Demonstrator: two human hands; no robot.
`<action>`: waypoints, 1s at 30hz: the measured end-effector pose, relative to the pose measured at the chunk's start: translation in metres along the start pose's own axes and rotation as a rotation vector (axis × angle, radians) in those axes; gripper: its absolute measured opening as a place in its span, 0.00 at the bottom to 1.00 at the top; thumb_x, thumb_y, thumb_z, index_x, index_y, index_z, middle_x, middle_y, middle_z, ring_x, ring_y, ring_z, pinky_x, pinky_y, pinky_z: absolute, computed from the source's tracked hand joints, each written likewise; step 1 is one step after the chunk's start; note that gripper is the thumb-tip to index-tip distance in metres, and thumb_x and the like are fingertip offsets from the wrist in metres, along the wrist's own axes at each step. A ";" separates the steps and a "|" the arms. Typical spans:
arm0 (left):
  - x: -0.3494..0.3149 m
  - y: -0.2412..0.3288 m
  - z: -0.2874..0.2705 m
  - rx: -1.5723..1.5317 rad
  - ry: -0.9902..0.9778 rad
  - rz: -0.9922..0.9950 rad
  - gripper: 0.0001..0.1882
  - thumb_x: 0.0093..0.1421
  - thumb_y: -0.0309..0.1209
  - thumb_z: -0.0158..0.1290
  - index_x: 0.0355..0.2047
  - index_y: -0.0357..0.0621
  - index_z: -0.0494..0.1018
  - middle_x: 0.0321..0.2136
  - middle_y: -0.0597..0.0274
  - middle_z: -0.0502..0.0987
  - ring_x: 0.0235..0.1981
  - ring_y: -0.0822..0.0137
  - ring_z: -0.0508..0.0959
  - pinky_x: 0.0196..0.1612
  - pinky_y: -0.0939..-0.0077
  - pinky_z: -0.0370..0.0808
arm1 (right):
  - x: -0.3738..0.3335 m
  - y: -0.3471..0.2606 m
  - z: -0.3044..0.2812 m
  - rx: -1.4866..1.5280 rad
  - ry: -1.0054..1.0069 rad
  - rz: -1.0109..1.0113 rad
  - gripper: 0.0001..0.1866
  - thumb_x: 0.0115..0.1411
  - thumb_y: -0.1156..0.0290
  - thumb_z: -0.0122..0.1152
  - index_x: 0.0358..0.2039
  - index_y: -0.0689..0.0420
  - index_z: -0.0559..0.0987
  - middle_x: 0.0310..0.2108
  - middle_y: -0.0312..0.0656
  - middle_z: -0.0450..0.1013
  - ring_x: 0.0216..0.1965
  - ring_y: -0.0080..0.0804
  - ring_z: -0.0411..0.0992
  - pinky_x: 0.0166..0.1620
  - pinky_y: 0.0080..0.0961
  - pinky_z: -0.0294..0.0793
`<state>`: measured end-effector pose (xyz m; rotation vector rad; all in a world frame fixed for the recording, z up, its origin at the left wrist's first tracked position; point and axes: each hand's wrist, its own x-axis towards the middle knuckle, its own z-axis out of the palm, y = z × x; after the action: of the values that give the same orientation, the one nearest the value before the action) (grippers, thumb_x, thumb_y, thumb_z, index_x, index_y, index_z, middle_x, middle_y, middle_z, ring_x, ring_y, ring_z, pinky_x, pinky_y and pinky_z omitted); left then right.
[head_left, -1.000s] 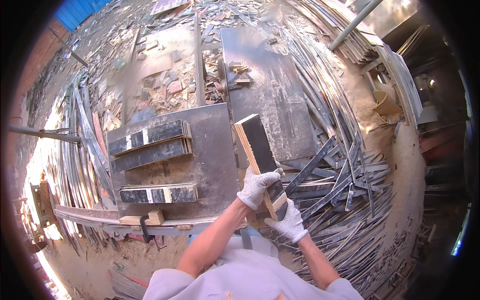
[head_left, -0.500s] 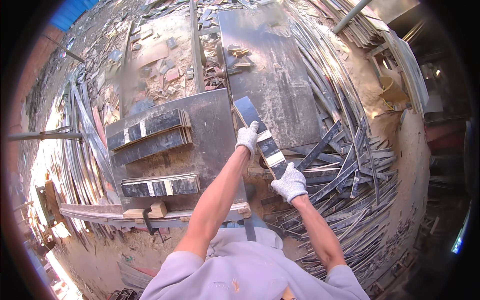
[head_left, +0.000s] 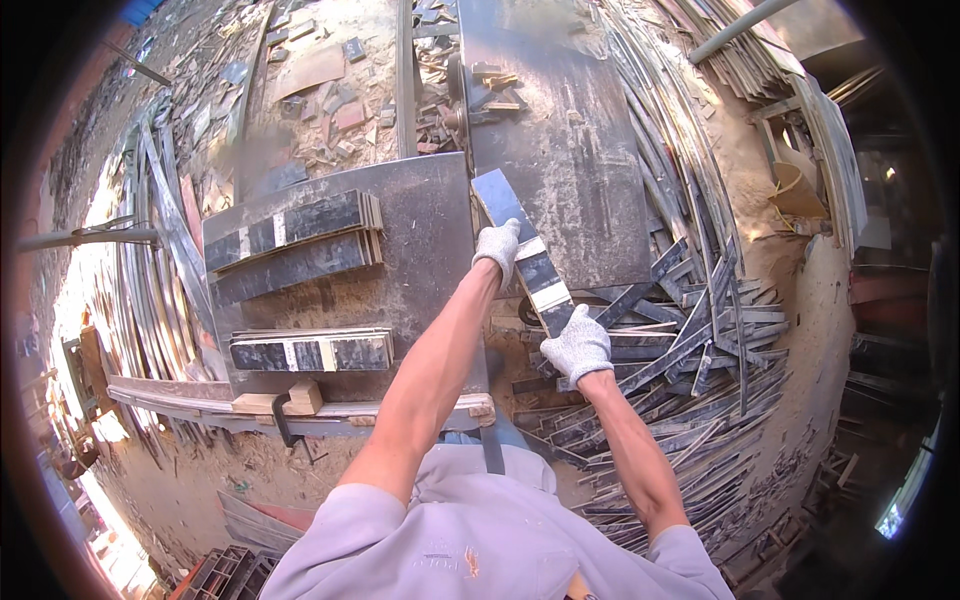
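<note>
A dark, flat plywood strip (head_left: 541,270) with pale bands across it is held at a slant in front of me. My left hand (head_left: 498,250), in a grey-white knit glove, is closed on its left edge near the upper part. Gripping the lower end is my right hand (head_left: 580,347), gloved the same way. The strip is over the gap between a brown worktable (head_left: 428,230) and a larger sheet-topped table (head_left: 570,170). On the worktable rest a stack of similar dark strips (head_left: 300,225) and a second, nearer stack (head_left: 310,352).
A black clamp (head_left: 283,418) and a wood block (head_left: 303,397) sit on the worktable's near edge. Tangled dark offcut strips (head_left: 690,340) pile up at the right. Small wood pieces (head_left: 498,88) lie on the far table. Scraps litter the ground beyond.
The view has shifted slightly, so the tables and stacks appear a little further left. Both hands keep hold of the same plywood strip, at nearly the same slant.
</note>
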<state>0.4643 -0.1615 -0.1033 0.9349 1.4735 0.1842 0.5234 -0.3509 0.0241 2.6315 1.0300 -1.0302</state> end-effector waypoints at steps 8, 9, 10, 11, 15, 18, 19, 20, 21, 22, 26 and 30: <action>0.028 0.005 -0.005 0.038 0.039 0.058 0.29 0.65 0.48 0.58 0.48 0.29 0.82 0.45 0.41 0.85 0.47 0.52 0.85 0.48 0.58 0.78 | 0.012 -0.014 -0.006 0.015 0.009 -0.023 0.35 0.48 0.62 0.67 0.52 0.70 0.68 0.39 0.65 0.80 0.44 0.61 0.82 0.48 0.48 0.81; 0.031 0.004 -0.004 0.031 0.037 0.063 0.29 0.66 0.49 0.58 0.49 0.29 0.81 0.47 0.40 0.85 0.49 0.52 0.85 0.50 0.59 0.78 | 0.015 -0.015 -0.005 0.026 0.015 -0.022 0.36 0.47 0.61 0.69 0.52 0.70 0.68 0.39 0.65 0.80 0.44 0.62 0.81 0.49 0.48 0.81; 0.034 0.003 -0.004 0.008 0.041 0.053 0.30 0.66 0.49 0.57 0.49 0.29 0.81 0.47 0.40 0.85 0.50 0.52 0.85 0.50 0.59 0.78 | 0.017 -0.015 -0.005 0.037 0.020 -0.022 0.37 0.46 0.60 0.71 0.51 0.70 0.68 0.38 0.66 0.80 0.44 0.62 0.81 0.49 0.48 0.80; 0.037 0.002 -0.004 -0.016 0.046 0.044 0.30 0.66 0.49 0.57 0.49 0.29 0.81 0.48 0.40 0.85 0.50 0.52 0.84 0.51 0.59 0.77 | 0.017 -0.015 -0.005 0.033 0.018 -0.030 0.37 0.46 0.60 0.70 0.52 0.70 0.68 0.38 0.65 0.80 0.43 0.62 0.81 0.48 0.48 0.80; 0.033 0.006 -0.004 -0.006 0.027 0.043 0.30 0.66 0.49 0.58 0.50 0.29 0.81 0.47 0.41 0.85 0.49 0.52 0.84 0.50 0.59 0.77 | 0.020 -0.014 -0.005 0.028 0.019 -0.023 0.37 0.46 0.60 0.70 0.51 0.71 0.68 0.38 0.65 0.80 0.43 0.62 0.81 0.48 0.48 0.80; 0.024 0.015 -0.003 -0.123 -0.002 0.018 0.29 0.67 0.48 0.56 0.51 0.29 0.80 0.47 0.42 0.85 0.46 0.53 0.84 0.49 0.58 0.76 | 0.021 -0.013 -0.006 0.022 0.025 -0.022 0.37 0.46 0.60 0.70 0.52 0.71 0.68 0.38 0.66 0.80 0.43 0.62 0.81 0.48 0.48 0.80; 0.021 0.018 -0.004 -0.081 -0.007 0.035 0.28 0.68 0.48 0.57 0.51 0.29 0.80 0.46 0.44 0.85 0.46 0.55 0.83 0.49 0.59 0.76 | 0.023 -0.012 -0.006 0.017 0.021 -0.019 0.38 0.46 0.60 0.70 0.52 0.72 0.68 0.38 0.66 0.80 0.43 0.62 0.81 0.48 0.48 0.80; 0.019 0.021 -0.005 -0.039 -0.013 0.051 0.28 0.68 0.47 0.57 0.51 0.30 0.81 0.46 0.46 0.85 0.45 0.57 0.82 0.48 0.59 0.76 | 0.024 -0.011 -0.006 0.014 0.018 -0.014 0.38 0.46 0.61 0.70 0.52 0.72 0.68 0.38 0.66 0.80 0.43 0.62 0.81 0.49 0.48 0.80; 0.019 0.022 -0.006 0.001 -0.016 0.069 0.27 0.68 0.46 0.58 0.51 0.30 0.81 0.46 0.48 0.85 0.44 0.59 0.82 0.48 0.60 0.75 | 0.025 -0.012 -0.007 0.011 0.018 -0.013 0.38 0.46 0.61 0.70 0.52 0.72 0.68 0.38 0.66 0.80 0.43 0.62 0.81 0.49 0.48 0.80; 0.018 0.023 -0.006 0.010 -0.016 0.073 0.27 0.69 0.46 0.58 0.50 0.30 0.81 0.46 0.48 0.85 0.44 0.59 0.82 0.48 0.59 0.75 | 0.025 -0.012 -0.008 0.009 0.018 -0.009 0.38 0.46 0.61 0.70 0.52 0.72 0.68 0.39 0.67 0.80 0.44 0.62 0.81 0.49 0.48 0.80; 0.034 0.017 -0.006 0.035 -0.005 0.096 0.27 0.69 0.46 0.57 0.50 0.30 0.81 0.46 0.47 0.85 0.44 0.58 0.82 0.48 0.59 0.75 | 0.024 -0.017 -0.016 0.008 0.012 -0.015 0.38 0.47 0.61 0.69 0.53 0.73 0.67 0.40 0.68 0.80 0.45 0.62 0.81 0.50 0.48 0.80; 0.053 0.016 -0.009 0.197 -0.002 0.167 0.27 0.69 0.46 0.56 0.51 0.30 0.81 0.47 0.47 0.85 0.45 0.57 0.82 0.49 0.60 0.75 | 0.028 -0.021 -0.018 0.003 0.008 -0.021 0.39 0.46 0.61 0.69 0.54 0.73 0.67 0.41 0.68 0.80 0.46 0.62 0.81 0.50 0.48 0.80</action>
<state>0.4713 -0.1141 -0.1323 1.2182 1.4297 0.1621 0.5353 -0.3131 0.0223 2.6346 1.0612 -1.0268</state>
